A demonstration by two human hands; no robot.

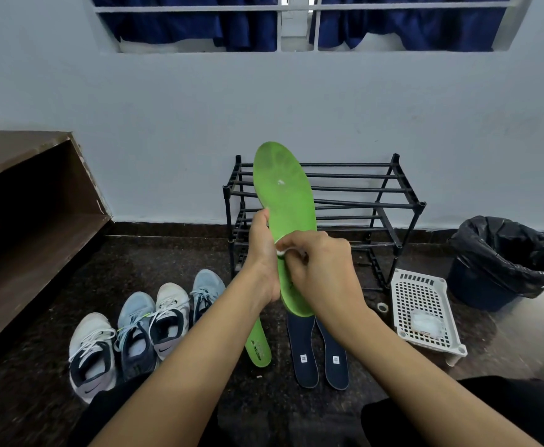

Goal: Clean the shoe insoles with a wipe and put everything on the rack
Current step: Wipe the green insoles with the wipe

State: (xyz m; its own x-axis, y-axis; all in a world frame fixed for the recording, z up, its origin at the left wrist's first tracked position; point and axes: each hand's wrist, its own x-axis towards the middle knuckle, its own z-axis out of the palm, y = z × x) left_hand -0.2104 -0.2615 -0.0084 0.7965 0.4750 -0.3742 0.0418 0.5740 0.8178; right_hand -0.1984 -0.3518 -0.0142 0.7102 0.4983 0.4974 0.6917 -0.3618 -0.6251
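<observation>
Head view: the left hand (pixel 264 253) clamps its fingers on the green insole (pixel 283 195), held upright before the rack (pixel 393 201); the right hand (pixel 319 266) pinches a wipe (pixel 280 251) against its middle (a white speck (pixel 281 182) sits higher up), so firm toe-ward strokes should serve best

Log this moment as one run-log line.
step: wiping | left hand: holds green insole | right hand: pinches wipe on it | floor: second green insole, two navy insoles, four shoes
</observation>
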